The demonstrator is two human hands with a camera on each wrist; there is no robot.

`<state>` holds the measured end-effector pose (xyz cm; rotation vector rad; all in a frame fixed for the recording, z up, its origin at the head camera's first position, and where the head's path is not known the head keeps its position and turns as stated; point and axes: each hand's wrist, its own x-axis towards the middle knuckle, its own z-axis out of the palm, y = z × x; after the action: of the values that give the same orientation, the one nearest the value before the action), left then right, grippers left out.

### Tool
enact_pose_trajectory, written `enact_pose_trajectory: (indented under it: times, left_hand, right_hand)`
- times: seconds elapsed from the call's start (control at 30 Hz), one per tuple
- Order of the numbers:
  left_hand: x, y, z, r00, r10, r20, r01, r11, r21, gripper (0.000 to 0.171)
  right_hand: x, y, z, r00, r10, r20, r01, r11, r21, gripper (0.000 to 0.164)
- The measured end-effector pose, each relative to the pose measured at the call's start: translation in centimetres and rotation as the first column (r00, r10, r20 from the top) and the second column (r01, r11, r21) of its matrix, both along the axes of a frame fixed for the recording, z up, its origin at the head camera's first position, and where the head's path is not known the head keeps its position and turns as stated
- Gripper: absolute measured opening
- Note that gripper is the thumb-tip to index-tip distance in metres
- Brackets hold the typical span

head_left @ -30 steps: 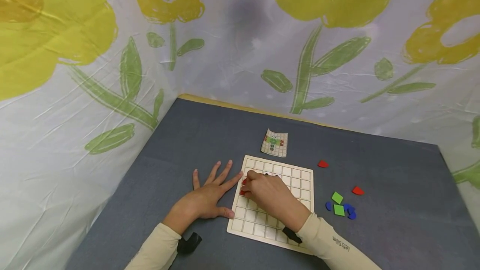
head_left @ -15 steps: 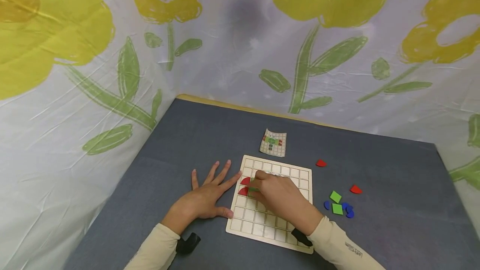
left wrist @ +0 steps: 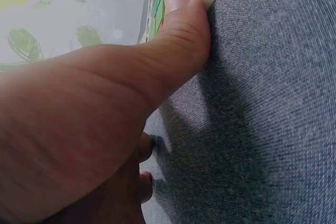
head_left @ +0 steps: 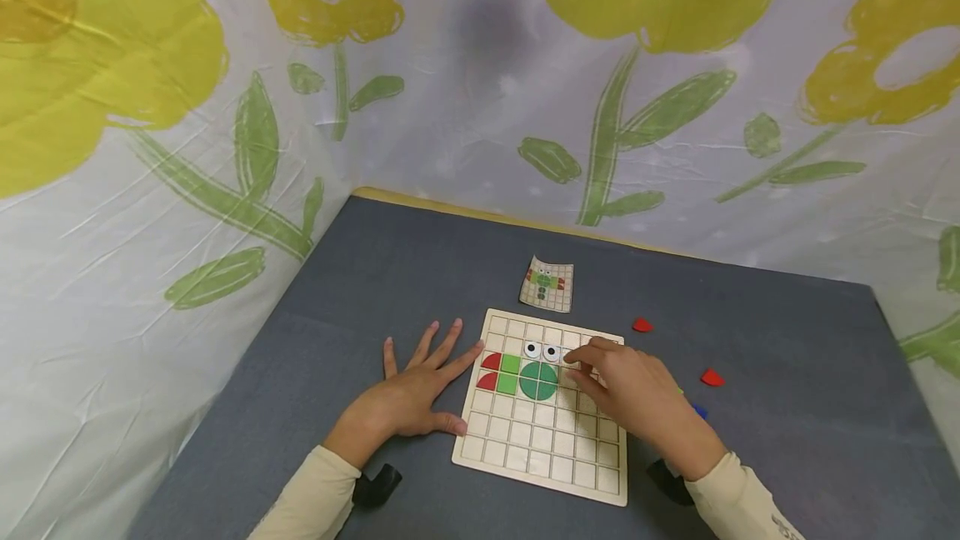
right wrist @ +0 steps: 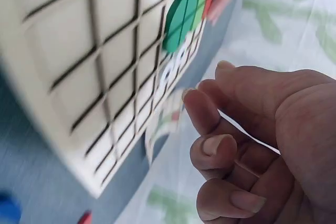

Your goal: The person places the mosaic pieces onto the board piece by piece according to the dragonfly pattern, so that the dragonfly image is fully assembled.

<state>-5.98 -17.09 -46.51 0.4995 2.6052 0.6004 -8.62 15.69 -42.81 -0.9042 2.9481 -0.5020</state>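
Note:
A wooden grid board (head_left: 540,465) lies on the table. Toward its left side sit two red quarter-round pieces (head_left: 487,382), two light green squares (head_left: 508,364) and a dark green circle (head_left: 538,381) made of quarters. Two white eye pieces (head_left: 532,349) lie just above the circle. My left hand (head_left: 412,398) rests with fingers spread, its thumb and index finger at the board's left edge. Over the board's right part hovers my right hand (head_left: 637,386). Its fingers are loosely bent, and the right wrist view shows nothing between thumb and fingertips.
Behind the board lies a small picture card (head_left: 547,286) with a coloured pattern. Two loose red pieces (head_left: 712,377) are to the right. Blue pieces (head_left: 700,412) show partly behind my right hand. Flower-printed cloth (head_left: 465,107) hangs beyond the table's far edge.
My right hand has let go of the red pieces at the left and moved right, uncovering the green squares, circle and eye pieces. My left hand has stayed in place.

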Motion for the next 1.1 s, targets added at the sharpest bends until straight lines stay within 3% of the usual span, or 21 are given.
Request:
enact_pose_trajectory:
  times: [0.23,0.67,1.1]
  left_hand:
    - [0.0,0.0,0.0,1.0,0.007,0.001,-0.007,1.0,-0.004,0.112]
    - [0.0,-0.2,-0.6,1.0,0.002,-0.026,0.0,0.998,0.059,0.112]
    - [-0.1,0.1,-0.2,1.0,0.003,-0.01,-0.003,1.0,-0.007,0.111]
  right_hand:
    - [0.1,3.9,0.6,0.993,-0.121,-0.006,0.121,0.992,0.017,0.018]
    - [0.9,9.9,0.6,0.97,-0.24,0.029,0.237,0.969,0.065,0.02]
    - [1.1,11.9,-0.5,0.955,-0.282,0.088,0.268,0.953,0.145,0.027]
